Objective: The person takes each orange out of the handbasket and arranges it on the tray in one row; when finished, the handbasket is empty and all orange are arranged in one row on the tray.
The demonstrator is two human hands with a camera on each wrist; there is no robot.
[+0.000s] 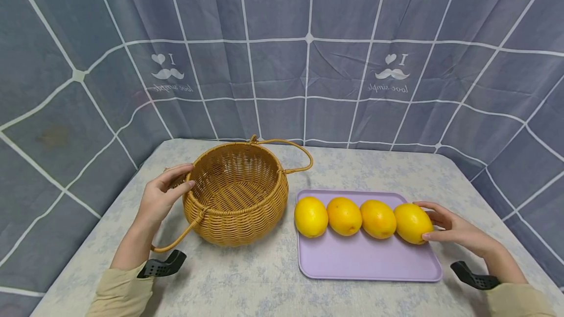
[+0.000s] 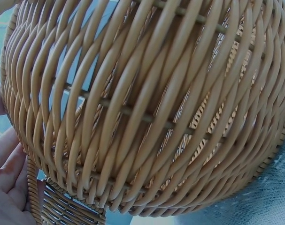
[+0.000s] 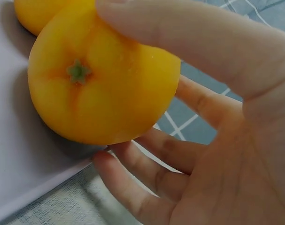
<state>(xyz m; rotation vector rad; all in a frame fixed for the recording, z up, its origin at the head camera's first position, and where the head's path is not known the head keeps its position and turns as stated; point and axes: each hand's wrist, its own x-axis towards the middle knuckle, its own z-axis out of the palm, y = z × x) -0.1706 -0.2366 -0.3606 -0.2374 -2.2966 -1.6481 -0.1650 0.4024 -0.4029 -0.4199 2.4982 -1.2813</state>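
Observation:
A round wicker basket [image 1: 238,226] with two loop handles stands on the table, tilted open toward the viewer. My left hand [image 1: 163,194] holds its left rim, thumb and fingers at the edge; the left wrist view is filled by the woven side [image 2: 147,103], with part of the hand [image 2: 8,183] at the left. To the right, several oranges [image 1: 344,216] sit in a row on a lilac tray [image 1: 365,260]. My right hand [image 1: 456,229] grips the rightmost orange [image 1: 411,223] from its right side. Close up, the thumb lies over that orange [image 3: 86,103], with fingers curled behind and under it.
A pale, blue-mottled cloth [image 1: 246,278] covers the table. Grey-blue curtains [image 1: 282,72] with white grid lines rise behind it and along both sides. One basket handle [image 1: 304,160] sticks out toward the back right, the other [image 1: 172,244] toward the front left.

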